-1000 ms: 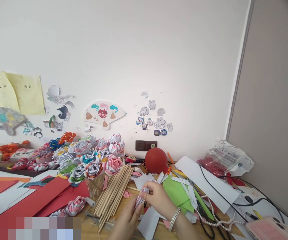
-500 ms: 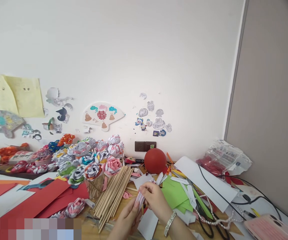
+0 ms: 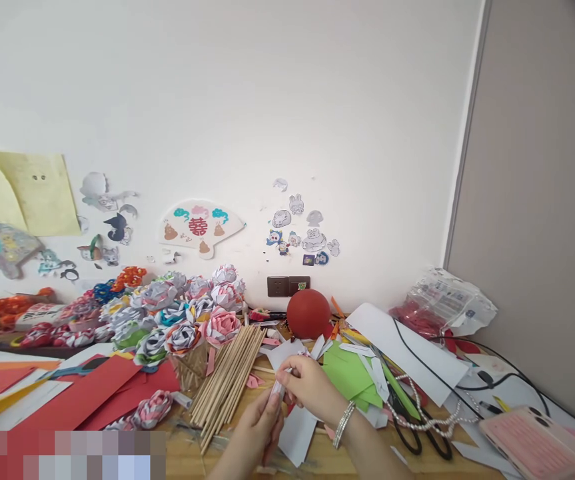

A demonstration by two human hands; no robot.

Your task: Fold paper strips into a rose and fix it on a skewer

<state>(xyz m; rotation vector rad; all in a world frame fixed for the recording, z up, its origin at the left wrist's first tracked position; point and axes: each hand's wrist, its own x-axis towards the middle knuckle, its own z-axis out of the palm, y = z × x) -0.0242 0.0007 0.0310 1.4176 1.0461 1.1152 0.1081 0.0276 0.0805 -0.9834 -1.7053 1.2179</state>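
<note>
My left hand (image 3: 263, 421) and my right hand (image 3: 312, 390) meet low in the middle of the view, just right of a bundle of wooden sticks (image 3: 230, 383). Between their fingertips they pinch a narrow, whitish folded paper strip (image 3: 276, 389), mostly covered by the fingers. Both hands are closed on it, the right one at its upper end and the left one lower down. A beaded bracelet (image 3: 344, 425) circles my right wrist. Beneath the hands lies a white paper piece (image 3: 298, 437).
Paper roses (image 3: 182, 307) crowd the back left behind red paper (image 3: 82, 393). A red ball (image 3: 308, 313) rests near the wall. Green paper (image 3: 350, 377), white sheets, a bead string (image 3: 434, 423), a black cable (image 3: 427, 360) and a pink case (image 3: 537, 440) lie to the right.
The view has shifted slightly, and a yellow strip now shows at the far left. My hands still hold the paper strip, with the fingers covering more of it.
</note>
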